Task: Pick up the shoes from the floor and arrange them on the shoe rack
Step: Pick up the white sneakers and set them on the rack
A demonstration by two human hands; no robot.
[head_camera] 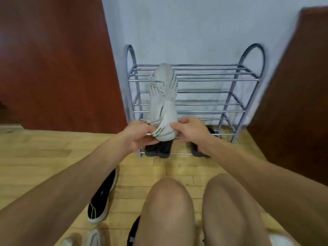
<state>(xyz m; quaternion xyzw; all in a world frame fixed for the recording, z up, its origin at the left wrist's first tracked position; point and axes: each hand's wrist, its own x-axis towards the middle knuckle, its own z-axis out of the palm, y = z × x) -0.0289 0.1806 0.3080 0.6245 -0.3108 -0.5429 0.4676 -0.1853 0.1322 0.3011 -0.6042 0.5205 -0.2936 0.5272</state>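
Soft, even indoor light, faint shadows; wide-angle bending at the edges (motion blur there too).

Both the left hand (140,134) and the right hand (190,132) are covering the white shoe's (164,96) heel. Dark shoes (158,150) on the rack's (230,80) lowest shelf are lying partly hidden behind them. The frame's bottom edge is cropping a blurred pale shoe (83,238). A knee (166,210) is hiding most of a black shoe (132,234).
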